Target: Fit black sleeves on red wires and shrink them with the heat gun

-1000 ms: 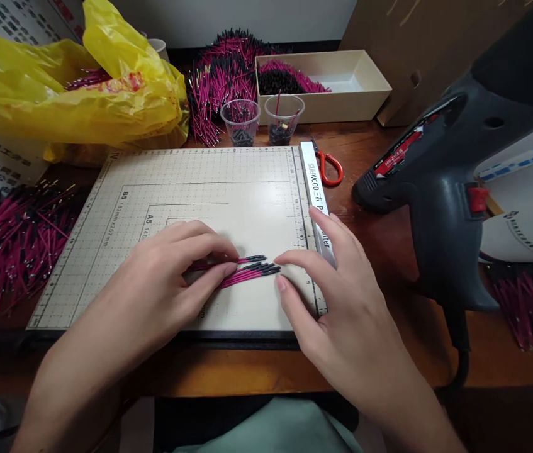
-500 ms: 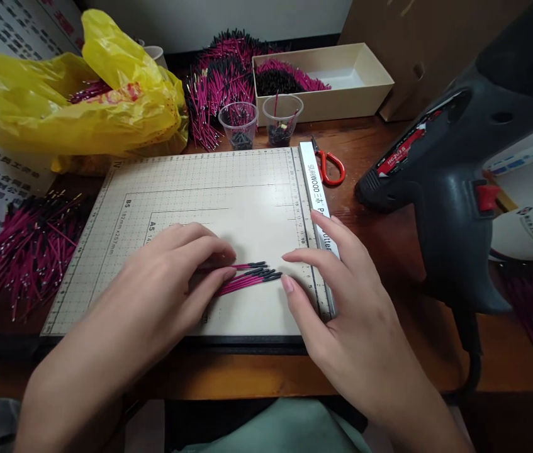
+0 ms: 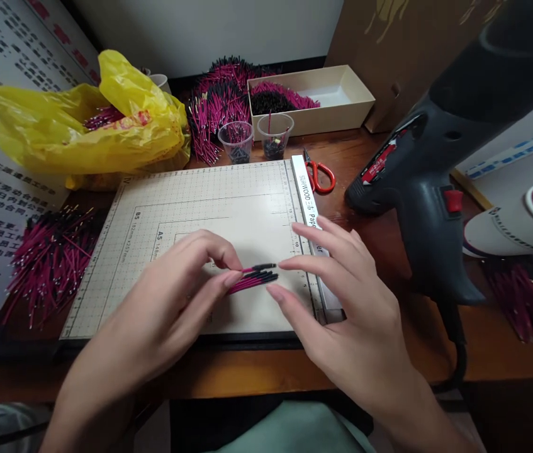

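Note:
Over the pale gridded cutting board [image 3: 228,220], my left hand [image 3: 176,283] pinches a few magenta wires with black ends [image 3: 259,268] between thumb and forefinger. The black tips point right. Just below them, more magenta wires [image 3: 252,282] with black ends lie together on the board, partly hidden by my left hand. My right hand [image 3: 342,289] is spread at the right, its thumb and forefinger apart near the black tips, with nothing between them. Its far fingers are over the white ruler edge [image 3: 308,195] of the board.
A yellow bag [image 3: 91,135] stands back left, beside wire piles [image 3: 53,255]. Behind the board are two clear cups [image 3: 275,135], a cardboard tray [image 3: 336,119] and red-handled scissors [image 3: 323,178]. A heat gun [image 3: 436,207] and a white paper cup [image 3: 516,229] are at the right.
The pinched wires are now raised apart from the wires below them. My right hand's thumb and forefinger remain parted by the tips. The whole view has shifted slightly.

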The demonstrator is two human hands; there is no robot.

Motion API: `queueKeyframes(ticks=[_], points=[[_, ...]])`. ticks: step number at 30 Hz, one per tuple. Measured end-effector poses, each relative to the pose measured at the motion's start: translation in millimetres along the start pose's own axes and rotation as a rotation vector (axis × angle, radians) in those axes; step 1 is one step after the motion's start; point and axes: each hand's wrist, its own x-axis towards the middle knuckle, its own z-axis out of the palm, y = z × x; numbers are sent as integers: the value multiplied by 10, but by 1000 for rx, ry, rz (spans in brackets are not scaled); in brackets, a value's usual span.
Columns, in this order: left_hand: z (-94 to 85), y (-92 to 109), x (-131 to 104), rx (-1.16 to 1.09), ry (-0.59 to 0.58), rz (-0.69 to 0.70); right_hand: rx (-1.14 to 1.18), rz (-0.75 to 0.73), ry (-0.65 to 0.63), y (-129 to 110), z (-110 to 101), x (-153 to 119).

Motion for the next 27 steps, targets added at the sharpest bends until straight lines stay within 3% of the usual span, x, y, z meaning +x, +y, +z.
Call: queueKeyframes(ticks=[9, 27], points=[[117, -75, -109, -303, 8, 60, 337, -45, -18, -164, -22, 161], [86, -29, -100, -252, 75, 109, 270, -51, -54, -167, -40, 120]])
